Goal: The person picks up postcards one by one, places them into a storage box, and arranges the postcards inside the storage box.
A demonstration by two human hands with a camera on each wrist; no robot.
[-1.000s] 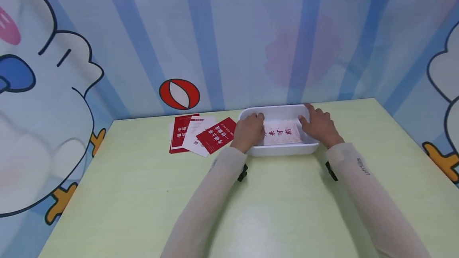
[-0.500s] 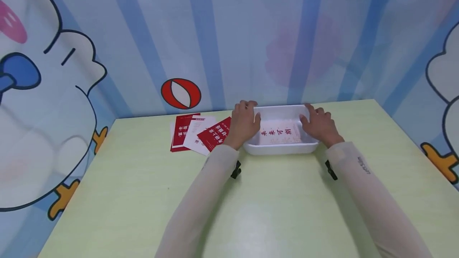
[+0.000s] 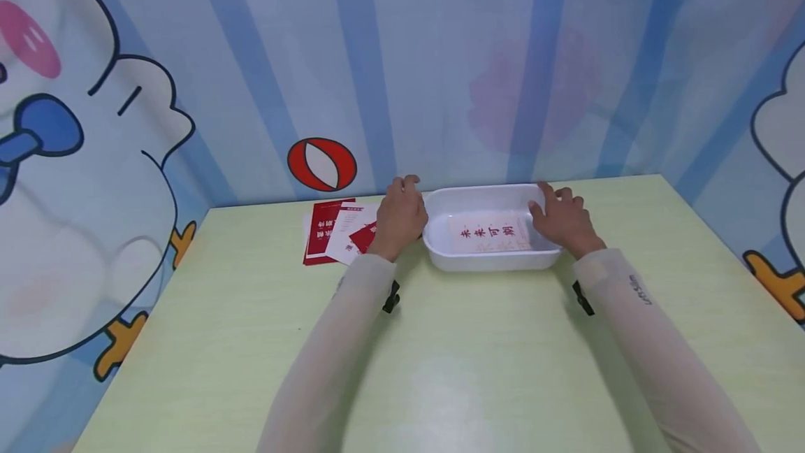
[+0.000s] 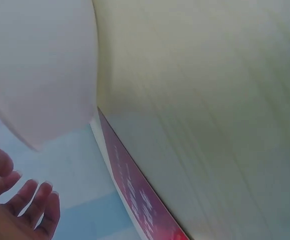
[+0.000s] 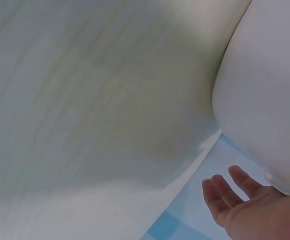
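Note:
A white plastic tray (image 3: 490,262) stands near the back of the table, and a card with red writing (image 3: 493,233) lies flat inside it. My right hand (image 3: 566,222) holds the tray's right rim, thumb over the inside; the right wrist view shows its other fingers outside the wall. Just left of the tray hovers my left hand (image 3: 400,219), apart from the rim and holding nothing. Its fingers are loosely bent in the left wrist view. It partly covers a fanned group of cards: a red card (image 3: 325,229), a white card (image 3: 348,233) and another red card (image 3: 363,237).
The pale green table (image 3: 440,341) meets a blue striped backdrop (image 3: 440,75) right behind the tray. Cartoon-printed panels, including a left panel (image 3: 69,243), border both sides.
My left hand has come out of the tray, over its left rim, and moved left above the cards. The right hand has stayed at the right rim. The card remains in the tray.

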